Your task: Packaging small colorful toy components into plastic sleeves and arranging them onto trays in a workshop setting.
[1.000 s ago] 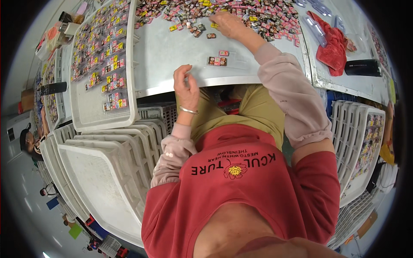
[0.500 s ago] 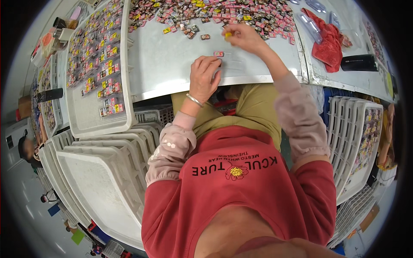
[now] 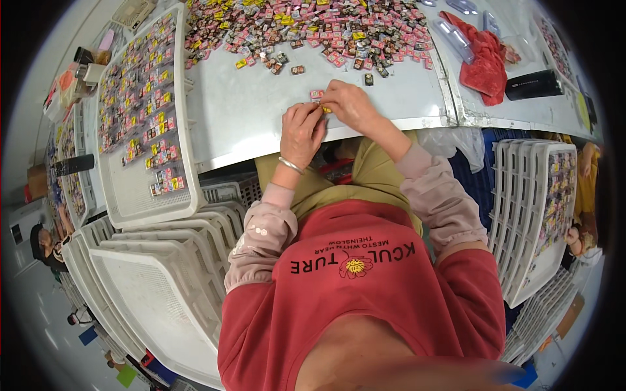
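Yellow shows on the small rectangular piece (image 3: 327, 109) pinched between the thumb and fingers of the person's right hand (image 3: 350, 104), low over the near part of the pale worktable (image 3: 241, 104). The left hand (image 3: 301, 135) meets it there, fingers bent and pressed close together; whether they grip anything cannot be told. A silver-coloured bangle (image 3: 291, 165) circles that wrist. Just beyond the fingertips lies a pink rectangular piece (image 3: 317, 94). Farther back spreads a dense heap of pink, dark and yellow pieces (image 3: 313, 32). To the left, a white perforated plastic tray (image 3: 130, 189) carries rows of filled clear packs (image 3: 163, 156); to the right lies a crumpled red cloth (image 3: 484, 58) beside a black cylinder (image 3: 535, 85).
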`<state>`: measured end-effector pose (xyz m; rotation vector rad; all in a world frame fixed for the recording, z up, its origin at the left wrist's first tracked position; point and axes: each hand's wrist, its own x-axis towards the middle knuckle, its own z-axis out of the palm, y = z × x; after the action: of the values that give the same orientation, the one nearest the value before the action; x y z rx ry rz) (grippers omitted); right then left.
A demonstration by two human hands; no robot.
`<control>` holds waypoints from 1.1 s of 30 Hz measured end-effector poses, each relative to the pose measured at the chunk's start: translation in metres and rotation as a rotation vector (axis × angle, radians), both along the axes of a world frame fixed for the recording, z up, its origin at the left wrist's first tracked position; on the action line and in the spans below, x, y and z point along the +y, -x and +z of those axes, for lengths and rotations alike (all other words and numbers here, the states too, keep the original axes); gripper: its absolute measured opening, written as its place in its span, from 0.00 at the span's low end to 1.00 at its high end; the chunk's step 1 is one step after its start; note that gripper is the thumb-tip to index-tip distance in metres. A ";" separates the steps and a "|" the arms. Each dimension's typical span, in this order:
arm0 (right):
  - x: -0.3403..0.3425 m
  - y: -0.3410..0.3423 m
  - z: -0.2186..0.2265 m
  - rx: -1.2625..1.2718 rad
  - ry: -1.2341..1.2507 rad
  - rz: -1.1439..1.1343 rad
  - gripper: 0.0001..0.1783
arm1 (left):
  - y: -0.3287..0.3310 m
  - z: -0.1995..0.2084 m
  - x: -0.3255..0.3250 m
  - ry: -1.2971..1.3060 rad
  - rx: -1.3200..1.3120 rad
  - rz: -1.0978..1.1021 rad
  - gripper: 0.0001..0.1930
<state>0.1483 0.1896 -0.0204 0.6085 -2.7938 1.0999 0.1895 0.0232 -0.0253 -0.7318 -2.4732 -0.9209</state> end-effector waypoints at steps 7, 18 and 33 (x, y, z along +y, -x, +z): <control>0.037 0.061 0.016 -0.008 0.044 -0.244 0.08 | 0.000 0.003 0.001 -0.236 -0.033 0.060 0.15; 0.057 0.065 0.007 0.210 -0.087 -0.178 0.16 | -0.006 0.009 -0.033 -0.295 -0.089 0.259 0.09; 0.021 0.000 0.011 0.043 0.040 0.233 0.11 | 0.005 -0.002 -0.009 0.035 0.013 -0.003 0.16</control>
<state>0.1484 0.2107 -0.0095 0.9617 -2.7099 1.1615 0.1847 0.0141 -0.0276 -0.7516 -2.4832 -0.8728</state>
